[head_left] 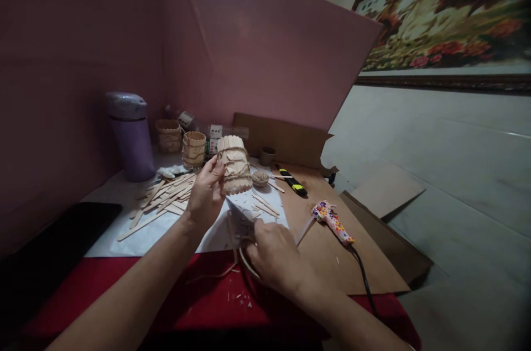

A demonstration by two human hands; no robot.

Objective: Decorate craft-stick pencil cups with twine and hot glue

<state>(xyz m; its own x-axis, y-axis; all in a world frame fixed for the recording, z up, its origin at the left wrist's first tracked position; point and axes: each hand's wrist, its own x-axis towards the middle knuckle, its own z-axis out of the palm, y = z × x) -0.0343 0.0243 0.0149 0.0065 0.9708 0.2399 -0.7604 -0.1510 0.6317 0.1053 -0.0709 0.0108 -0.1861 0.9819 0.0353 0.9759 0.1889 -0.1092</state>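
My left hand (209, 190) is closed around the side of a craft-stick cup (235, 166), held tilted above the table. Brown twine is wound round the cup in bands, and its scalloped edge faces down. In my right hand (276, 257) is a pair of scissors (241, 217), the blades pointing up and left toward the cup's lower edge. One handle loop shows below the fingers. A ball of twine (260, 178) lies just behind the cup, and loose craft sticks (166, 199) are heaped left of my left hand.
Two similar cups, one nearer (194, 149) and one behind (168, 135), stand by a purple tumbler (131, 135). A small brown pot (266, 155), a utility knife (292, 181) and a flowered glue gun (333, 222) with a black cord lie rightward. Scraps litter the red cloth (166, 296).
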